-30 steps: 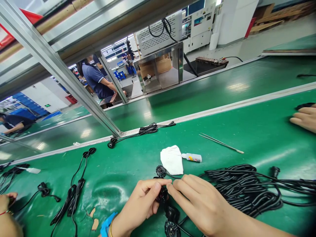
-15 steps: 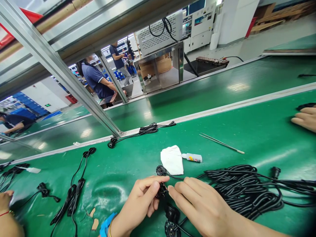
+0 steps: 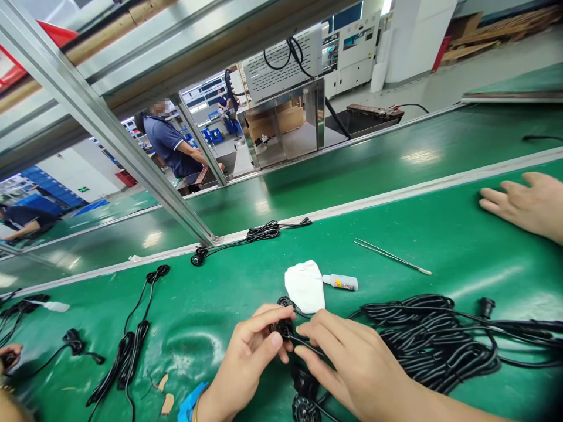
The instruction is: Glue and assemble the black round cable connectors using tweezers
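My left hand (image 3: 246,357), with a blue band at the wrist, is closed around a small black cable fitting (image 3: 282,327). From the fitting a black cable (image 3: 308,344) runs to my right hand (image 3: 360,357), whose thumb and fingers pinch it. Just beyond my fingertips, another round black fitting (image 3: 285,301) lies partly hidden against a folded white cloth (image 3: 305,287). Below my hands rests a further black round fitting (image 3: 305,407) with a ribbed rim. A big bundle of black cable (image 3: 431,340) lies beside my right hand.
A small labelled bottle (image 3: 343,282) touches the cloth, with tweezers (image 3: 393,257) farther right. Bundled cables (image 3: 264,232) lie by the metal post (image 3: 176,202), others (image 3: 134,351) on the left. Co-workers' hands appear at the right (image 3: 523,202) and left edge (image 3: 11,354).
My left hand has turned the fitting up into clearer view, and my right fingers have shifted onto the cable. The co-worker's hand at right has moved left and spread, away from a black item.
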Demonstrator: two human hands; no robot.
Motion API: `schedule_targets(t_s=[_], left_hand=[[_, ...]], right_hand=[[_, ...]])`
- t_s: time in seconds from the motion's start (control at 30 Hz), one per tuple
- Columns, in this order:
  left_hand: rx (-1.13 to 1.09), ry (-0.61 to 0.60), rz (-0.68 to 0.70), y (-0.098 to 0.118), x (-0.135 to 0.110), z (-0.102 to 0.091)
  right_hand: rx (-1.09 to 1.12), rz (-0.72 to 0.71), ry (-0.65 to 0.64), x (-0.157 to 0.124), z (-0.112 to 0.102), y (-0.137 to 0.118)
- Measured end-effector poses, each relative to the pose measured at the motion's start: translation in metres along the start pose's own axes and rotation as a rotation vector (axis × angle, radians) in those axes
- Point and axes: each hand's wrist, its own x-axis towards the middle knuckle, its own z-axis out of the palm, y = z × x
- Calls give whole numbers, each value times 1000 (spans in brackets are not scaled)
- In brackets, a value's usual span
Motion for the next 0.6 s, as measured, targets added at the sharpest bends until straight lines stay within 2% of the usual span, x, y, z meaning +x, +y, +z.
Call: schedule_targets(t_s=[0.13, 0.43, 0.6], left_hand=[[-11, 1, 31, -2, -1, 0], [-176, 56, -114, -8, 1, 6], [-239, 60, -143, -8, 1, 8]], right_hand=[[84, 73, 14, 0, 1, 1], [-156, -109, 111, 3, -1, -2], [-160, -107, 116, 6, -3, -3]])
